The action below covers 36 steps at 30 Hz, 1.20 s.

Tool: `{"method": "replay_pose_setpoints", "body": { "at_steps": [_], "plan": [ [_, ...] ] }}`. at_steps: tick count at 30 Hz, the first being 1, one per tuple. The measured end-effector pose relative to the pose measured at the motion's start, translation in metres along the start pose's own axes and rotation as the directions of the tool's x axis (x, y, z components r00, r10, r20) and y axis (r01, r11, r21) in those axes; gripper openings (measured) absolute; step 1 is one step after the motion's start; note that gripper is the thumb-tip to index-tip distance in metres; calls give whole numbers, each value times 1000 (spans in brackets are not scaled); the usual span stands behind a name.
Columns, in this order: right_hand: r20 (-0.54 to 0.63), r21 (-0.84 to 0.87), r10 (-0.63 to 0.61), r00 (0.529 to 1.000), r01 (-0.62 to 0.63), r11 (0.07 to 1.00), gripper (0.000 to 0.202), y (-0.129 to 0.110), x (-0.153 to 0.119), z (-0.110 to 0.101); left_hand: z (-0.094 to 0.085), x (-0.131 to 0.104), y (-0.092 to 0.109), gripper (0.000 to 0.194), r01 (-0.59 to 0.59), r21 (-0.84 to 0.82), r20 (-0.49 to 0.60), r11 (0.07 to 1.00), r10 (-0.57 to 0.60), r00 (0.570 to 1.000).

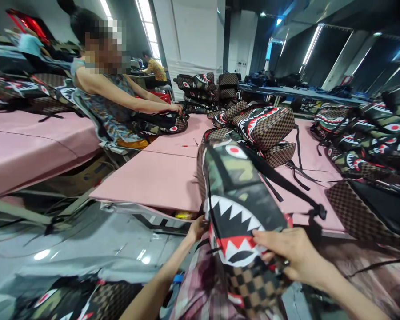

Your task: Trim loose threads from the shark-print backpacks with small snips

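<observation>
A backpack with a camouflage and brown check pattern and a shark mouth with white teeth stands tilted on my lap, its upper part leaning on the pink table edge. My left hand is closed on the bag's left side, its fingertips partly hidden behind it. My right hand grips the bag's right side near the red trim, with the thumb and forefinger on the printed front. A small metal-looking piece shows under the right fingers, too blurred to name. A black strap trails from the bag to the right.
Several similar backpacks lie beyond on the pink table, with more piled at the right. A seated co-worker handles another bag across the table. More bags lie in plastic at lower left.
</observation>
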State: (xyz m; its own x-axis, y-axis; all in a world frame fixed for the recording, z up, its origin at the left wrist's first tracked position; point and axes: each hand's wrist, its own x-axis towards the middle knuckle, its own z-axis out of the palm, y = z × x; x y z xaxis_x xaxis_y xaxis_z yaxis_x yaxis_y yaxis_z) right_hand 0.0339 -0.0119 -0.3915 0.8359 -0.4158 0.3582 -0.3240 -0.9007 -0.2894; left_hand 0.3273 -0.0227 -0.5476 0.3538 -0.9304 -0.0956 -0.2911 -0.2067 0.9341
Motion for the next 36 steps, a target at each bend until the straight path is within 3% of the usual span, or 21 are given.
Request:
{"method": "replay_pose_setpoints", "body": {
  "at_steps": [2, 4, 5, 6, 7, 8, 9, 10, 12, 15, 19, 23, 26, 30, 33, 36],
  "plan": [
    [60, -173, -13, 998, 24, 985, 45, -11, -3, 25, -10, 14, 15, 28, 11, 12, -96, 1000, -10, 995],
    [99, -221, -12, 995, 34, 975, 50, -16, -7, 45, -27, 23, 44, 33, -54, 43, -219, 998, 62, 974],
    [122, -175, -9, 992, 30, 984, 53, -18, -8, 48, -33, 26, 63, 36, -161, 69, -281, 984, 174, 944],
    [149, -94, -11, 989, 26, 995, 57, -19, -6, 47, -36, 29, 84, 37, -390, 188, -298, 902, 430, 852],
    [164, -7, -19, 986, 21, 1000, 60, -19, -3, 42, -35, 33, 105, 36, -578, 294, -164, 762, 635, 755],
    [151, 46, -27, 988, 21, 999, 62, -17, 3, 35, -29, 36, 124, 34, -716, 349, 69, 604, 746, 663],
    [126, 48, -15, 992, 9, 999, 64, -13, 11, 28, -21, 40, 139, 34, -812, 356, 309, 463, 762, 570],
    [92, -9, 27, 995, -26, 1000, 65, -8, 22, 21, -12, 44, 151, 36, -859, 350, 456, 374, 733, 505],
    [45, -238, 192, 980, -176, 955, 64, 3, 45, 14, 6, 52, 163, 42, -893, 352, 598, 281, 666, 446],
    [143, -456, 290, 946, -197, 868, 46, 19, 73, 14, 14, 56, 165, 50, -907, 355, 675, 225, 610, 416],
    [266, -391, 274, 924, -157, 907, 17, 24, 91, 14, 5, 48, 173, 69, -920, 343, 778, 187, 492, 390],
    [388, -246, 211, 897, -120, 962, 13, 18, 96, 4, 10, 35, 181, 74, -885, 441, 768, 147, 449, 457],
    [370, -49, 177, 912, -171, 984, 10, 12, 93, 5, 22, 29, 169, 71, -849, 511, 691, 136, 523, 499],
    [294, 176, 176, 940, -234, 956, 11, 13, 81, 11, 29, 30, 149, 73, -815, 548, 573, 191, 624, 531],
    [265, 145, 140, 954, -183, 972, 12, 18, 68, 8, 19, 29, 144, 83, -859, 451, 529, 243, 702, 476],
    [330, 107, 197, 923, -243, 964, 26, 16, 55, -3, 3, 10, 142, 59, -891, 278, 465, 359, 761, 452]
  ]
}}
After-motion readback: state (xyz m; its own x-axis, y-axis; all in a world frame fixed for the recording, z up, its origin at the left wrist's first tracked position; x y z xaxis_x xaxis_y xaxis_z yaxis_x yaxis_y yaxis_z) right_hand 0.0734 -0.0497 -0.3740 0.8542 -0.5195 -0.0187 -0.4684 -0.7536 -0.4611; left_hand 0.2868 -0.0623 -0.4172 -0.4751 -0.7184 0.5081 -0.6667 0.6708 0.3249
